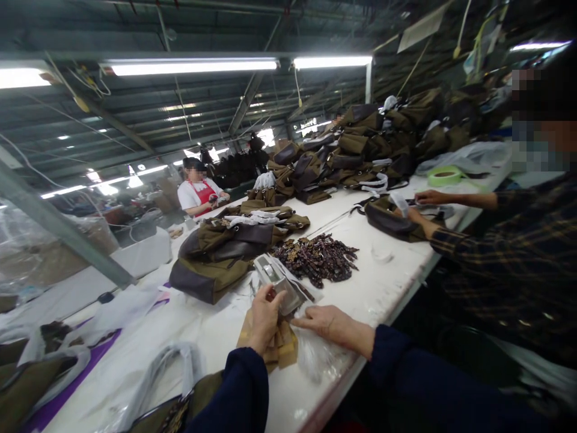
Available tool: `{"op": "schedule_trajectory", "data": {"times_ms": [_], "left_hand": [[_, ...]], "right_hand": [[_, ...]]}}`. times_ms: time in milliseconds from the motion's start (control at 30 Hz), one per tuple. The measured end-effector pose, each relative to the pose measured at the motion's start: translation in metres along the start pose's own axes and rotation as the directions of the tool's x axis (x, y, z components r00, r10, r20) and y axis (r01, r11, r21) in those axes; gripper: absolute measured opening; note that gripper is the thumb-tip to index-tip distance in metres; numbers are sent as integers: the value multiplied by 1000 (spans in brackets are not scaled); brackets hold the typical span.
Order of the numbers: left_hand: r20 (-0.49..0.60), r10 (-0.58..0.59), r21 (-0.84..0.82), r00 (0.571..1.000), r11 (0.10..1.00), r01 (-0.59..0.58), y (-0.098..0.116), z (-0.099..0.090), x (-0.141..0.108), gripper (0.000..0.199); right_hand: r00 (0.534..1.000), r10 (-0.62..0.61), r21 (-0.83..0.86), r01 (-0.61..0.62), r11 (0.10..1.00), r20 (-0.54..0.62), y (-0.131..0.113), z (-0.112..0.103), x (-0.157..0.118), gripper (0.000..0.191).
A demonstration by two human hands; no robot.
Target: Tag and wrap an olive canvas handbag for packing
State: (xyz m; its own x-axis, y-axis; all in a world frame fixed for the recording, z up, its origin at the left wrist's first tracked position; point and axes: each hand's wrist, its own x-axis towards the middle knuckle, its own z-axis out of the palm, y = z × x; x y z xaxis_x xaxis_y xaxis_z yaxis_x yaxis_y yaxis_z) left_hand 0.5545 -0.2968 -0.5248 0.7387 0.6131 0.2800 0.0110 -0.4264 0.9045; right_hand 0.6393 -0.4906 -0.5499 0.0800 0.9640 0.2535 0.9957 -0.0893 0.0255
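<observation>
My left hand (265, 316) is closed, thumb and fingertips pinched together at the near edge of a grey box-like holder (291, 296) with white sheets beside it. Whatever lies between those fingertips is too small to make out. To its right, my right hand (331, 326) has its fingers curled and the index finger reaching left, near the holder's lower end; what it grips is hidden. Brown paper pieces (287, 346) lie under and between both hands. A crumpled clear plastic bag (318, 358) sits below my right hand. Just beyond the holder spreads a pile of dark beaded pieces (320, 258).
Olive and brown handbags (225, 252) are stacked left of the beads, with a larger heap (356, 150) behind. Another handbag (205, 388) lies by my left sleeve. At right, a co-worker's hands (419, 216) handle a bag near green tape (444, 175). Another person (201, 192) stands across the table.
</observation>
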Motion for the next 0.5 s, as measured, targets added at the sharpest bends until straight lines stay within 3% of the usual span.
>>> {"op": "schedule_trajectory", "data": {"times_ms": [167,300,433,500], "left_hand": [[-8,-18,-118,1000,993,17,5,-2,7,17],[1,-65,-222,998,973,64,9,-6,19,25],[10,-98,-294,995,951,97,16,-10,29,31],[8,-106,-315,994,943,103,19,-11,31,31]], "right_hand": [[999,-30,12,30,999,43,5,4,17,23],[999,32,163,-28,986,-23,2,0,19,20],[988,108,301,-71,951,-109,-9,-23,9,27],[968,130,355,-47,934,-213,-17,-42,3,30]]}}
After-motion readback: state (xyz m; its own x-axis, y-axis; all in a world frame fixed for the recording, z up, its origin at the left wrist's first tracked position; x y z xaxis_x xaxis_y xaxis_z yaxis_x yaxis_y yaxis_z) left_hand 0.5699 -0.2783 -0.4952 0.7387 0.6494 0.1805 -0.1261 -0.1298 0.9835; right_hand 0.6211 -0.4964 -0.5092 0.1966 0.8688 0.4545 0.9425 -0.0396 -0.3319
